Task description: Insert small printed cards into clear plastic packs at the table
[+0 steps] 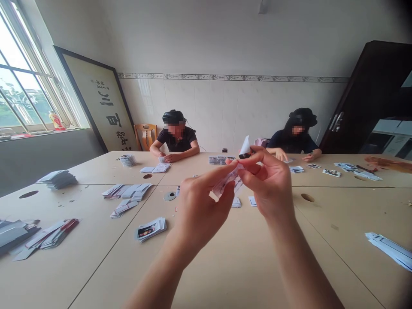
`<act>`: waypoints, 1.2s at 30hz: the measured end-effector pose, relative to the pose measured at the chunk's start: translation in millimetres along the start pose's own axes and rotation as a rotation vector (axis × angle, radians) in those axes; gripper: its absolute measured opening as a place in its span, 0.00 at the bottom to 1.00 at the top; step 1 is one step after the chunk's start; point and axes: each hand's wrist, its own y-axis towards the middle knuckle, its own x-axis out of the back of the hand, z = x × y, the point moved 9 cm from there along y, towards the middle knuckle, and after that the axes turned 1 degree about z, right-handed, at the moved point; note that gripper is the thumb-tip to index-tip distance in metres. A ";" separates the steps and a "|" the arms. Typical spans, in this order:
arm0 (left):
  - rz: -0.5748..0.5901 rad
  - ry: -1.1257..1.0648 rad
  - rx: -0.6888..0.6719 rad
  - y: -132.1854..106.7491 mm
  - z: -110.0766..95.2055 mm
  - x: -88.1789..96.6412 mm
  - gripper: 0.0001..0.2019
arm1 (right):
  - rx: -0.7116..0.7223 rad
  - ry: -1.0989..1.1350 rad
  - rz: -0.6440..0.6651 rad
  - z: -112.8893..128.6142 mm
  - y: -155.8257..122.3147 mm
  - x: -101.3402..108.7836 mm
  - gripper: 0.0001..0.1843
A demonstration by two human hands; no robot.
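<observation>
My left hand [201,201] is raised over the table, its thumb and fingers pinched on a thin, pale printed packet [222,185] that looks partly see-through. Close beside it, my right hand [268,180] pinches a small dark-printed label [245,153] with a curled white flap standing up from it. The right fingertips also touch or nearly touch the packet's upper edge. Fingers hide part of both pieces. Below and to the left, a small stack of dark-faced printed cards [150,229] lies on the table.
Across the table [231,266] sit two people [175,139] [294,135] with their hands on papers. Piles of white folded cards [127,192] spread over the left side, with a taller stack [58,179] behind. Paper strips [389,249] lie at right. The tabletop has round holes [307,197].
</observation>
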 end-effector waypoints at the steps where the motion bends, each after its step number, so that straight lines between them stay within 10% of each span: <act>1: 0.002 -0.003 -0.001 0.2 0.7 -0.4 0.19 | -0.008 0.003 0.006 -1.3 0.2 -0.2 0.08; 36: 0.119 -0.080 0.091 -0.4 9.7 -7.1 0.18 | 0.014 -0.148 0.044 3.1 1.6 7.0 0.08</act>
